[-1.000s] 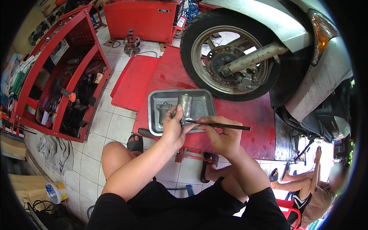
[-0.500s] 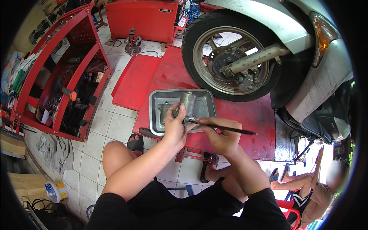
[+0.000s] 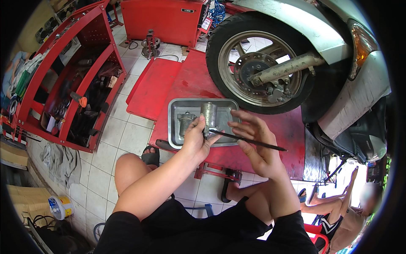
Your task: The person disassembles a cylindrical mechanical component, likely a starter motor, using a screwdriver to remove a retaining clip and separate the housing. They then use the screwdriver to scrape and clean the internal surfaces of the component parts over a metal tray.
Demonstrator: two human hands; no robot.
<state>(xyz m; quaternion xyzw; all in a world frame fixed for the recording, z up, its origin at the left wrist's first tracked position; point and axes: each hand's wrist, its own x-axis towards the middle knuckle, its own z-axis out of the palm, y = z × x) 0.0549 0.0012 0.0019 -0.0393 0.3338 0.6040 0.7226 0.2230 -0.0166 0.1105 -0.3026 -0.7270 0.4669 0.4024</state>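
My left hand (image 3: 196, 137) grips a dull grey metal cylindrical part (image 3: 208, 113), held upright over a steel tray (image 3: 172, 127). A thin black rod-like tool (image 3: 270, 146) reaches from the lower end of that part out to the right; its tip is hidden at the part. My right hand (image 3: 262, 148) has its fingers spread apart beside the tool, which crosses in front of the palm with the thumb below it. Inside the tray lies a second grey metal part (image 3: 185, 122), partly behind my left hand.
The tray rests on a red lift platform (image 3: 177, 84). A scooter's front wheel (image 3: 215, 67) stands beyond it to the right. At left is a red tool cart (image 3: 63, 131) with tools. Another person (image 3: 347, 224) sits at the lower right. A rag (image 3: 61, 163) lies on the tiles.
My right hand has loosened its pinch on the black tool and spread its fingers. My left hand still holds the metal part, and the view has shifted slightly.
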